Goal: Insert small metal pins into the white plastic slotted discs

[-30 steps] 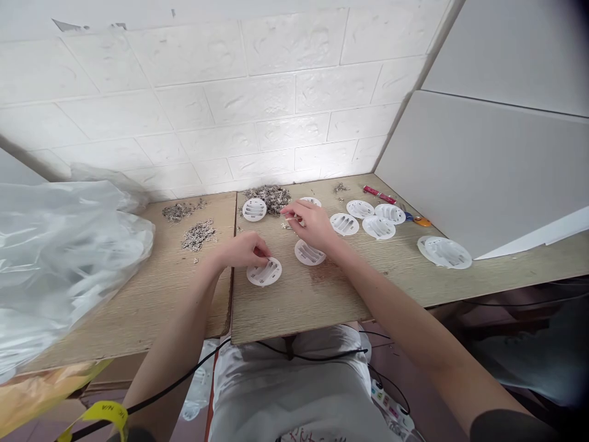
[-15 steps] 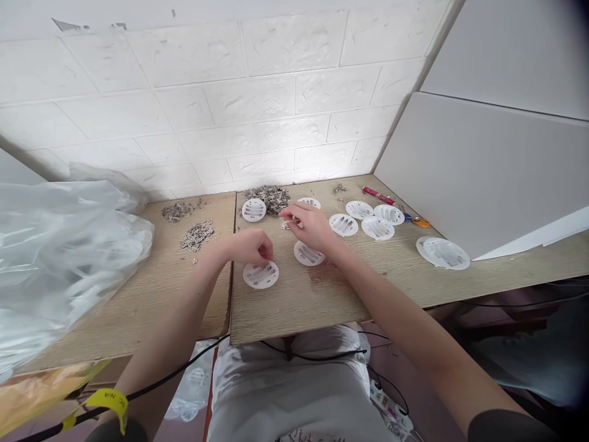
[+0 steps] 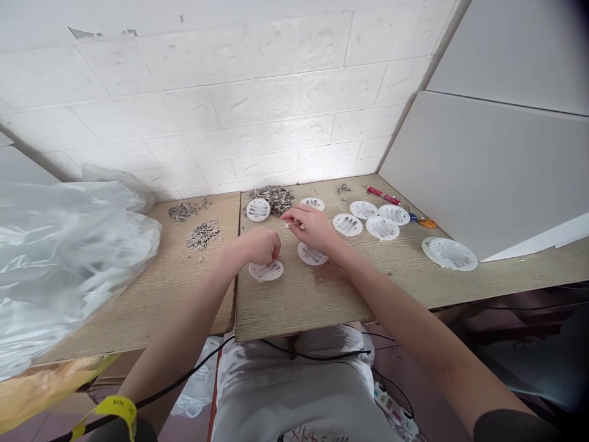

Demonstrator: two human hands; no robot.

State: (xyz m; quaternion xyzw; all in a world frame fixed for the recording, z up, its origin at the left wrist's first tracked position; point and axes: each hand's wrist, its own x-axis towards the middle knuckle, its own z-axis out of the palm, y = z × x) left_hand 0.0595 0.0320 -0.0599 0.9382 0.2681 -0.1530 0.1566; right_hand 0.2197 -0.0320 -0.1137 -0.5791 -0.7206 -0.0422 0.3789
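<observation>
Disc (image 3: 263, 275) under left fingers (image 3: 275, 248); white, round, slotted

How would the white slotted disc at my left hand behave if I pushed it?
The white slotted disc is probably light, since it looks thin. Its unbent visible rim suggests stiffness. Broad and low, it would likely slide, not roll.

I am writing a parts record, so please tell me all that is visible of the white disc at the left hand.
The white disc is round and thin, apparently plastic, with slot-like features across its face. It sits by the table's near seam; whether it is slightly tilted is unclear. The left hand's fingers touch its far part, hiding some.
</observation>
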